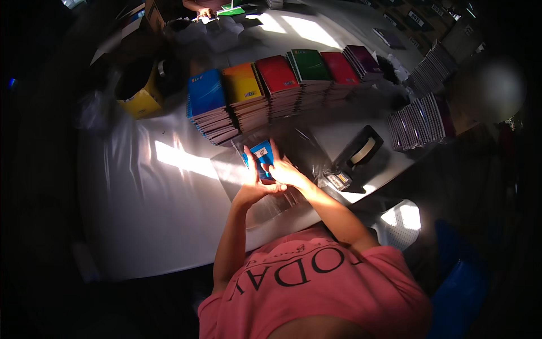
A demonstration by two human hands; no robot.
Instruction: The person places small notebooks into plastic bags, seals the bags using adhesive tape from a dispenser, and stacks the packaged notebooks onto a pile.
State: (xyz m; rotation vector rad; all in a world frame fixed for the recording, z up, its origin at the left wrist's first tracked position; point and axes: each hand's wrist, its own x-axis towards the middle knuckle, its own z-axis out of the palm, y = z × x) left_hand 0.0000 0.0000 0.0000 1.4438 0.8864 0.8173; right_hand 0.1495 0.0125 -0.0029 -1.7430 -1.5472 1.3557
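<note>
Both my hands are at a small blue notebook (265, 160) with a white label near its top, above the near middle of the table. My left hand (252, 185) grips its left and lower edges, the thumb lying across the bottom. My right hand (284, 171) holds the right side, with fingers bent over the cover. Beneath them lie clear plastic sheets (265, 210) on the tabletop. Just beyond stand piles of spiral notebooks: a blue pile (206, 93), a yellow pile (243, 82), a red pile (276, 74) and a green pile (308, 65).
A black tape dispenser (361, 150) sits right of my hands by the table edge. Purple spiral notebooks (418, 123) are stacked farther right. A yellow box (139, 97) stands at the left. Across the table, another person's hand (204, 12) is near a green item (231, 10).
</note>
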